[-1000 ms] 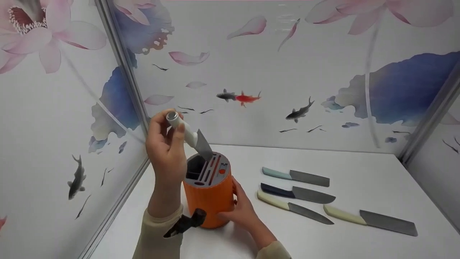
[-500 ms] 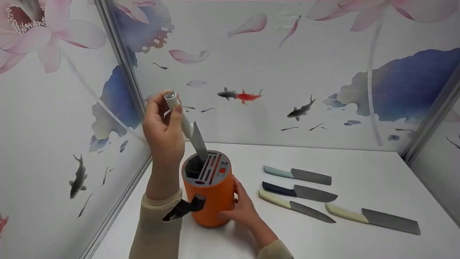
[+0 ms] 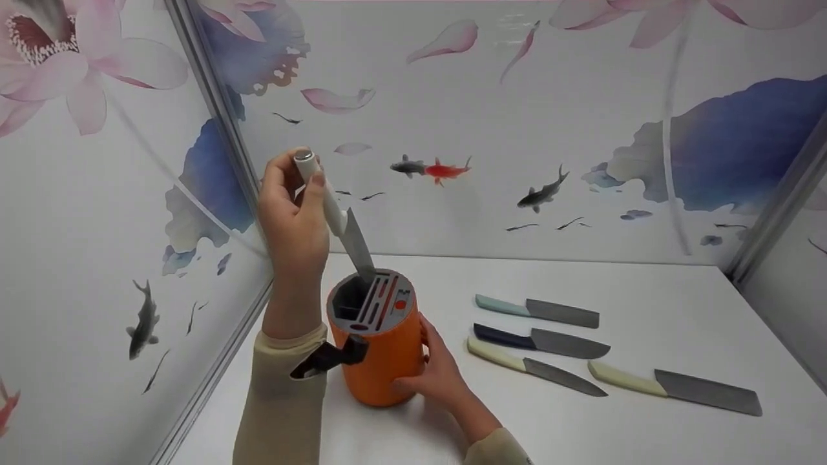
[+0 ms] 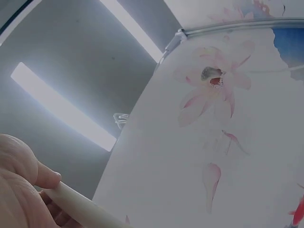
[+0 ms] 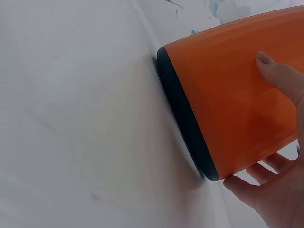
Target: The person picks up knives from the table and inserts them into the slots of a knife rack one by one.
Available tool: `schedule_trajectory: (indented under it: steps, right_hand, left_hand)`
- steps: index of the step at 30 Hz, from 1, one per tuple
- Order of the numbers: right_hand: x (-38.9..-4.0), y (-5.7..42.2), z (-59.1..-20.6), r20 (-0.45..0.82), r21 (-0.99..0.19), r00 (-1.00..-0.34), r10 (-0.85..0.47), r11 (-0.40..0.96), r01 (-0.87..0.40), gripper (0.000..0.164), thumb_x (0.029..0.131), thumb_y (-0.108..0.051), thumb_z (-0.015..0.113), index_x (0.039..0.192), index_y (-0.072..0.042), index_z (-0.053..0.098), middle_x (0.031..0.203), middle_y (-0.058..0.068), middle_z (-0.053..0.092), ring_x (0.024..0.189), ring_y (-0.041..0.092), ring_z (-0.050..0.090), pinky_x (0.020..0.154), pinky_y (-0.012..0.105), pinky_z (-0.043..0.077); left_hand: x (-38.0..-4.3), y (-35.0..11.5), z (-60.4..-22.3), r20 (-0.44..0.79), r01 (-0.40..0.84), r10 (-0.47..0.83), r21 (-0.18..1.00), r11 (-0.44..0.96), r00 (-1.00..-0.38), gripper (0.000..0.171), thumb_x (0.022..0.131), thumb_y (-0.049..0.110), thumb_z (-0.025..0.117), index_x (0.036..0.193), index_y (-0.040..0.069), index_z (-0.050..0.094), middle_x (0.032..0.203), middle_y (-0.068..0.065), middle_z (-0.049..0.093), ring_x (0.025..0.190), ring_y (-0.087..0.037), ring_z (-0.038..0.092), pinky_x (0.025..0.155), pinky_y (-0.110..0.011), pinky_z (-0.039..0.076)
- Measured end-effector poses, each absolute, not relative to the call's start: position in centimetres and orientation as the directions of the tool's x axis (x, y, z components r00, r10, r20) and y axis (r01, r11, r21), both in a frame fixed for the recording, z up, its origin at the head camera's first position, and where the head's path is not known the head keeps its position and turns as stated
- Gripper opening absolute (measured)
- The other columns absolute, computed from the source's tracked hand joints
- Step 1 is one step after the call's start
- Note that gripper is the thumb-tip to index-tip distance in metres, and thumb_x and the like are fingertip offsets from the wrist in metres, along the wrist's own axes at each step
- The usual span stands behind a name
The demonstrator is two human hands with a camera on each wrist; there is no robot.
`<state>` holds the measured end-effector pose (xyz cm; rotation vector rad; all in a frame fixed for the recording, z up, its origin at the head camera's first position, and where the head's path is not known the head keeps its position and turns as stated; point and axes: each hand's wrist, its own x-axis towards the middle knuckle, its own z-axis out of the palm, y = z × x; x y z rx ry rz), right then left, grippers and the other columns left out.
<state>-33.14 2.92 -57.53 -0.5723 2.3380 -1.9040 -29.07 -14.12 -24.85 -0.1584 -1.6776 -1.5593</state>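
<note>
My left hand (image 3: 294, 236) grips a knife by its white handle (image 3: 321, 197), raised above the knife block; the same handle (image 4: 83, 209) shows in the left wrist view. Its grey blade (image 3: 357, 248) slants down, and the lower end meets the block's top beside the narrow slots. Whether the tip sits inside a slot is hidden. The round orange knife block (image 3: 378, 371) stands upright on the table, with a grey slotted top and an open dark compartment. From the right side my right hand (image 3: 439, 374) holds it, thumb in front and fingers behind.
To the right on the white table (image 3: 555, 433) lie a light-blue-handled cleaver (image 3: 536, 310), a dark-blue-handled knife (image 3: 543, 341), a slim cream-handled knife (image 3: 536, 368) and a cream-handled cleaver (image 3: 678, 389). White printed panels (image 3: 452, 219) border the back and sides.
My left hand has risen with the white-handled knife, and more of its blade shows above the block. The right hand and the block have stayed in place.
</note>
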Motion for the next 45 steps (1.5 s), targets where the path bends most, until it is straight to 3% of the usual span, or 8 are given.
schedule_trajectory:
  steps: [11, 18, 25, 36, 45]
  right_hand:
    - [-33.3, 3.2, -57.4, 0.196, -0.949, -0.929, -0.314, 0.177, -0.26, 0.123, 0.075, -0.035, 0.097, 0.17, -0.032, 0.018, 0.17, -0.002, 0.038, 0.154, 0.03, 0.042, 0.123, 0.062, 0.04]
    - [-33.4, 3.2, -57.5, 0.163, -0.952, -0.94, -0.3, 0.203, -0.23, 0.124, 0.075, -0.034, 0.097, 0.17, -0.032, 0.018, 0.171, -0.002, 0.037, 0.155, 0.03, 0.041, 0.124, 0.061, 0.039]
    - [-33.2, 2.9, -57.4, 0.161, -0.953, -0.941, -0.297, 0.201, -0.227, 0.125, 0.074, -0.036, 0.098, 0.17, -0.032, 0.018, 0.17, -0.002, 0.038, 0.154, 0.03, 0.042, 0.124, 0.061, 0.039]
    - [-33.0, 2.5, -57.3, 0.162, -0.948, -0.94, -0.301, 0.216, -0.233, 0.124, 0.074, -0.035, 0.098, 0.17, -0.031, 0.019, 0.171, -0.001, 0.038, 0.153, 0.029, 0.043, 0.122, 0.06, 0.041]
    - [-33.0, 2.4, -57.4, 0.197, -0.935, -0.935, -0.295, 0.231, -0.27, 0.114, 0.082, -0.016, 0.091, 0.171, -0.027, 0.019, 0.168, 0.009, 0.041, 0.153, 0.038, 0.044, 0.12, 0.066, 0.041]
  left_hand:
    - [-28.0, -13.1, -24.7, 0.654, 0.625, -0.385, 0.75, 0.215, -0.652, 0.033, 0.105, 0.001, 0.062, 0.138, 0.0, 0.058, 0.132, -0.011, 0.065, 0.12, -0.018, 0.065, 0.115, -0.039, 0.052]
    - [-29.8, -13.1, -26.5, 0.636, 0.615, -0.363, 0.766, 0.188, -0.681, 0.032, 0.105, -0.002, 0.059, 0.137, -0.002, 0.057, 0.129, -0.017, 0.064, 0.116, -0.024, 0.064, 0.11, -0.042, 0.054]
    - [-32.8, -13.4, -29.5, 0.566, 0.529, -0.345, 0.824, 0.205, -0.748, 0.031, 0.107, 0.002, 0.058, 0.138, 0.0, 0.057, 0.133, -0.018, 0.063, 0.124, -0.028, 0.063, 0.112, -0.046, 0.053]
    - [-34.7, -13.5, -33.6, 0.431, 0.355, -0.314, 0.895, 0.271, -0.846, 0.034, 0.107, 0.006, 0.06, 0.141, 0.002, 0.057, 0.141, -0.018, 0.062, 0.133, -0.031, 0.058, 0.119, -0.051, 0.048]
    - [-35.5, -13.5, -36.2, 0.396, 0.307, -0.308, 0.904, 0.299, -0.865, 0.035, 0.107, 0.009, 0.06, 0.142, 0.004, 0.057, 0.14, -0.018, 0.063, 0.133, -0.032, 0.059, 0.118, -0.054, 0.048]
